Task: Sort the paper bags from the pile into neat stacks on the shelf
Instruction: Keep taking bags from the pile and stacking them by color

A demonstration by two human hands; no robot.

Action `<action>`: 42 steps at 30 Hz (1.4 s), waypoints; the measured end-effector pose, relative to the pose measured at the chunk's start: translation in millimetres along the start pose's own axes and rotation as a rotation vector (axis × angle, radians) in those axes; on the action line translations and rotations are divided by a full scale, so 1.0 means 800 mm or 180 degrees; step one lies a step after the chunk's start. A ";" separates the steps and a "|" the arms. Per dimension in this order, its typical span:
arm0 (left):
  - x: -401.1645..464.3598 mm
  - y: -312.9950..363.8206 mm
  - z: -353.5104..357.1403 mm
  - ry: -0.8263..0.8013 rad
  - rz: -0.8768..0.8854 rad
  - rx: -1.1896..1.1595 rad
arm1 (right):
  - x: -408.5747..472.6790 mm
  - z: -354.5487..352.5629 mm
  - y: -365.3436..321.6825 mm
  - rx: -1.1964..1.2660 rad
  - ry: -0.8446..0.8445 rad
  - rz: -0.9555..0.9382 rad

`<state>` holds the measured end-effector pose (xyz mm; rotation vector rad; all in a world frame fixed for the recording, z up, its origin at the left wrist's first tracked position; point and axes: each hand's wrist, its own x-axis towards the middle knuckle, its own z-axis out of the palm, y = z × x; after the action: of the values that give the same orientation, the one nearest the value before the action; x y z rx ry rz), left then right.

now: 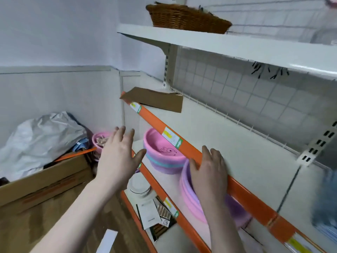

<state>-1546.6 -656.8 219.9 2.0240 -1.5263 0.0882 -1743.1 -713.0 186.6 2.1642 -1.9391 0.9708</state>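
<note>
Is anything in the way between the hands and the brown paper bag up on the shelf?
Nothing visible blocks the way. The brown paper bag lies at the far left end of the shelf, and the shelf top between it and the right hand at the orange edge is bare. The left hand hovers open in front, lower down.

— What's the shelf (pixel 228 136) made of?
— Painted metal by the look of it, smooth and matt white, with a glossy orange plastic strip (pixel 156 121) along the front edge.
— And the flat brown thing at the far end?
— A paper bag (pixel 155 99), matt kraft paper.
— The basins (pixel 160 152)?
— Shiny smooth plastic, pink and lilac. The basket (pixel 186 18) above is rough woven wicker, and the box (pixel 45 179) is matt cardboard.
</note>
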 end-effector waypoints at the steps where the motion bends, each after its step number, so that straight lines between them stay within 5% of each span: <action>1: 0.019 -0.015 0.000 -0.0040 0.0041 0.0003 | 0.007 0.010 -0.015 -0.0043 0.0015 0.0022; 20: 0.368 -0.111 0.114 -0.0351 0.0563 0.0094 | 0.242 0.183 -0.112 -0.0503 -0.0004 0.0224; 27: 0.494 -0.111 0.174 -0.0625 0.0700 0.0328 | 0.339 0.219 -0.128 -0.0636 -0.0572 0.0272; 36: 0.571 -0.145 0.232 -0.1160 0.0367 0.0559 | 0.371 0.278 -0.141 -0.1082 -0.1483 0.0421; 42: 0.580 -0.150 0.237 -0.1255 -0.0057 0.0810 | 0.368 0.286 -0.140 -0.1121 -0.1458 0.0526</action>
<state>-1337.9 -1127.5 197.1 2.3603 -1.8103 -0.1395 -1549.7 -1050.9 189.1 2.1718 -2.2915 0.1160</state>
